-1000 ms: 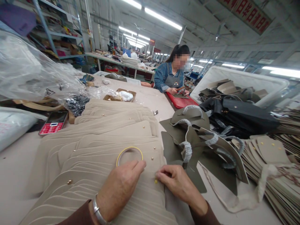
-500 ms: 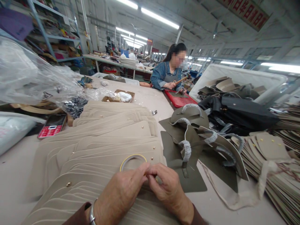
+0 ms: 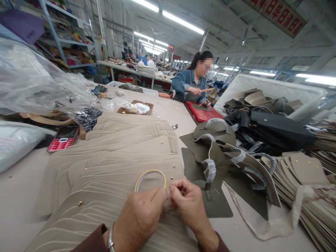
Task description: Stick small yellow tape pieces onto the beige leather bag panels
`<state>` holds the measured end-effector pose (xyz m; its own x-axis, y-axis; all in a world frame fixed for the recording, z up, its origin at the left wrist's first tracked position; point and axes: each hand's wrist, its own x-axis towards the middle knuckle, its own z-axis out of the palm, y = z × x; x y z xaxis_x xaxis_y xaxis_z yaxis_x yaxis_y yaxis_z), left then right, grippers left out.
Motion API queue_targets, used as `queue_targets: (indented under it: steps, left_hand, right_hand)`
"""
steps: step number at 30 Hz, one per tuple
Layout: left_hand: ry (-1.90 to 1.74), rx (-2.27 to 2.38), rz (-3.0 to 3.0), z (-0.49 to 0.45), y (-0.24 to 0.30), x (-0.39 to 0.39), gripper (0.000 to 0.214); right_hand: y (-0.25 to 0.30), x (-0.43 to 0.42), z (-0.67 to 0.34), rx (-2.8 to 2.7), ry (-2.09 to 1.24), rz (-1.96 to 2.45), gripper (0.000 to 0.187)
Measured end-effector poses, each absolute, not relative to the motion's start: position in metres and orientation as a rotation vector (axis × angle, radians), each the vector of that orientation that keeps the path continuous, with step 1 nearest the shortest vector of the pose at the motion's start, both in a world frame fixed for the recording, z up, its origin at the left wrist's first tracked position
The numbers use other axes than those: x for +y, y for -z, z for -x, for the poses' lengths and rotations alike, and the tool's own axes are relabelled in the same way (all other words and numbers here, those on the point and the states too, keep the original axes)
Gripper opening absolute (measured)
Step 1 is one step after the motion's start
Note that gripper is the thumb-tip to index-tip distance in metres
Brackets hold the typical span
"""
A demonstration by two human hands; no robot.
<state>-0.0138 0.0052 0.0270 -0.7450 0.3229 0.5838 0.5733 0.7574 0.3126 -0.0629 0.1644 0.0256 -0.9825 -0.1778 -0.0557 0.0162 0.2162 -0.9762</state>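
My left hand (image 3: 143,215) is closed on a thin roll of tape (image 3: 151,171), a ring with a yellow edge and a grey inner side that stands up above the fingers. Close beside it, my right hand (image 3: 189,201) is pinched shut. A pale yellowish bit shows at its fingertips, too small to make out. A narrow gap separates the two hands. Under and beyond them lie overlapping beige bag panels (image 3: 105,171), fanned out in rows, some with small gold studs (image 3: 80,203).
Dark olive panels with wrapped handles (image 3: 210,169) lie right of my hands, a black bag (image 3: 278,127) behind them. More beige panels (image 3: 301,175) are stacked far right. A phone (image 3: 63,139) and plastic bags (image 3: 39,80) lie left. Across the table a person holds a hammer (image 3: 207,90) over a red board (image 3: 203,112).
My right hand has drawn slightly away from the left, opening a gap between the fingertips. More of the tape roll shows. The person opposite has lowered the hammer a little.
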Motion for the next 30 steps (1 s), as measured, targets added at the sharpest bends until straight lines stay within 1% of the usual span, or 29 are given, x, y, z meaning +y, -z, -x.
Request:
queue_targets:
  steps: [3,6,10,18,20,21,23,26,28,30]
  left_hand:
    - [0.577,-2.527,0.647,0.012,-0.029,0.007,0.023]
    - [0.375,-2.813,0.527,0.016,-0.03,0.008,0.017]
    - [0.271,-3.031,0.447,0.023,-0.03,0.01,0.013]
    - [0.32,-3.103,0.431,0.023,-0.038,0.012,0.023]
    - [0.336,-3.105,0.435,0.023,-0.039,0.012,0.024]
    - [0.353,-3.106,0.444,0.023,-0.039,0.011,0.024]
    - [0.392,-3.106,0.486,0.023,-0.04,0.011,0.024]
    - [0.415,-3.089,0.575,0.024,-0.04,0.009,0.024]
    - [0.403,-3.07,0.619,0.024,-0.039,0.007,0.024]
    - [0.395,-3.045,0.644,0.024,-0.037,0.006,0.023]
  right_hand:
    - [-0.017,0.173,0.08,2.288,1.865,0.057,0.032]
    - [-0.01,0.179,0.093,2.314,1.756,0.12,0.036]
    - [-0.008,0.176,0.098,2.481,1.576,0.165,0.031]
    - [-0.015,0.165,0.101,2.852,1.254,0.472,0.02]
    - [-0.013,0.167,0.102,2.862,1.243,0.472,0.013]
    - [-0.011,0.169,0.102,2.858,1.257,0.446,0.012]
    - [-0.008,0.175,0.101,2.784,1.358,0.335,0.019]
    - [-0.005,0.183,0.095,2.566,1.529,0.219,0.023]
    - [-0.005,0.186,0.091,2.569,1.516,0.296,0.025]
    - [-0.006,0.186,0.089,2.719,1.416,0.446,0.023]
